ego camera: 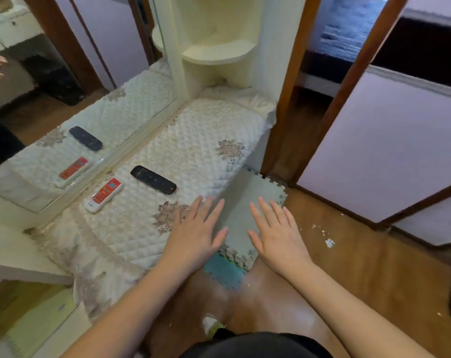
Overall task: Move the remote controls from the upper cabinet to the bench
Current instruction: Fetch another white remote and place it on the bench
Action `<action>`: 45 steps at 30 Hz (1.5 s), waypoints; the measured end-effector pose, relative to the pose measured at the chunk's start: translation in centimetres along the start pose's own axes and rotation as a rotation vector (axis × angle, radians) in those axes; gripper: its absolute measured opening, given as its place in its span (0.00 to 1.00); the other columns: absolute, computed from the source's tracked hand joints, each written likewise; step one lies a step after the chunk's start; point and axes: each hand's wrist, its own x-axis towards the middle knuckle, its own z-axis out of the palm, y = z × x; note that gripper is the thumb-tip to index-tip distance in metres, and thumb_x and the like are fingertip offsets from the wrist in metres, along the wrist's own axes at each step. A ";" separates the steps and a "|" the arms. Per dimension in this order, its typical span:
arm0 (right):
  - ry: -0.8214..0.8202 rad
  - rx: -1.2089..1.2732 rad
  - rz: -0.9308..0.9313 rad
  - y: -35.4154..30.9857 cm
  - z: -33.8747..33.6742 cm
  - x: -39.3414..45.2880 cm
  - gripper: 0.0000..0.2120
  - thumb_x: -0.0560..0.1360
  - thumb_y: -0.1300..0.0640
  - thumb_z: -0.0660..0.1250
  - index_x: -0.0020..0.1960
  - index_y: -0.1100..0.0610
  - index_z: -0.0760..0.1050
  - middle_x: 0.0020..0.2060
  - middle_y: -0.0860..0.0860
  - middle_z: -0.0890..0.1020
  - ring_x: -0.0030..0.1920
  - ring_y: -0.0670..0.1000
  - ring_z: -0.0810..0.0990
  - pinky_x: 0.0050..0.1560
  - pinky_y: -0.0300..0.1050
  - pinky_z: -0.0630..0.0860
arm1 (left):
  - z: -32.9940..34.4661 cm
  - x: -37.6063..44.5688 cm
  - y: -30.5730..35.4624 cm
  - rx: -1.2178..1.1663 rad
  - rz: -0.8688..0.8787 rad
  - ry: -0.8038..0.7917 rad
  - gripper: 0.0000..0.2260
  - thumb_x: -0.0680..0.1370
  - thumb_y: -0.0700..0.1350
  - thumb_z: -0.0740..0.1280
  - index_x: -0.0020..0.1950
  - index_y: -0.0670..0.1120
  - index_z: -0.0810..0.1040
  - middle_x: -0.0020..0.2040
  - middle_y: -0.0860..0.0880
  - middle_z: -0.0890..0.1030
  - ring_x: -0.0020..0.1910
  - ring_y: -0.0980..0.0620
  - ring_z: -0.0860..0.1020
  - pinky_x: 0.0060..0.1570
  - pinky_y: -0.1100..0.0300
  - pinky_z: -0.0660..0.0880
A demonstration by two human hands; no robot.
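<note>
Two remote controls lie on the bench's quilted white cover [198, 130]. The black remote [153, 179] rests flat near the middle of the bench. To its left, by the mirror's edge, lies a white remote with a red face [104, 195]. My left hand [196, 232] hovers flat with fingers straight over the bench's front edge, holding nothing. My right hand [277, 232] is spread the same way over the foam mat beside the bench, also empty. Both hands are apart from the remotes.
A mirror [64, 99] on the left reflects the bench and both remotes. Cream corner shelves [219, 52] stand behind the bench. A foam puzzle mat [245, 215] lies on the wooden floor. A doorway with brown frame [291, 99] opens at the right.
</note>
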 end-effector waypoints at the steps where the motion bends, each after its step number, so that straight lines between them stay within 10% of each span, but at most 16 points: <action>1: 0.003 0.004 0.037 1.3 0.0 -1.0 0.28 0.78 0.42 0.51 0.75 0.53 0.61 0.73 0.55 0.67 0.72 0.57 0.66 0.72 0.56 0.61 | -0.1 0.6 1.5 0.004 0.044 -0.006 0.30 0.78 0.64 0.44 0.79 0.55 0.49 0.79 0.52 0.54 0.78 0.48 0.50 0.73 0.39 0.50; 9: 0.024 0.083 0.359 12.9 -1.0 -12.3 0.29 0.79 0.41 0.49 0.77 0.51 0.56 0.76 0.52 0.61 0.76 0.55 0.58 0.75 0.54 0.52 | 0.8 3.7 17.0 0.092 0.352 -0.028 0.29 0.78 0.63 0.48 0.77 0.54 0.59 0.76 0.49 0.65 0.76 0.46 0.61 0.69 0.37 0.61; 19: 0.056 0.144 0.726 23.0 -1.6 -25.5 0.28 0.80 0.42 0.50 0.78 0.48 0.50 0.78 0.49 0.54 0.78 0.52 0.50 0.74 0.50 0.42 | 2.1 4.3 34.5 0.105 0.709 -0.112 0.27 0.79 0.65 0.44 0.78 0.60 0.50 0.79 0.52 0.54 0.78 0.49 0.49 0.74 0.41 0.46; 45: 0.147 0.006 1.756 32.0 -8.3 -43.2 0.27 0.80 0.41 0.48 0.77 0.48 0.55 0.77 0.51 0.59 0.77 0.54 0.56 0.75 0.52 0.50 | 0.1 4.2 68.4 0.137 1.783 -0.143 0.28 0.78 0.66 0.46 0.77 0.60 0.51 0.79 0.53 0.57 0.78 0.49 0.52 0.74 0.43 0.48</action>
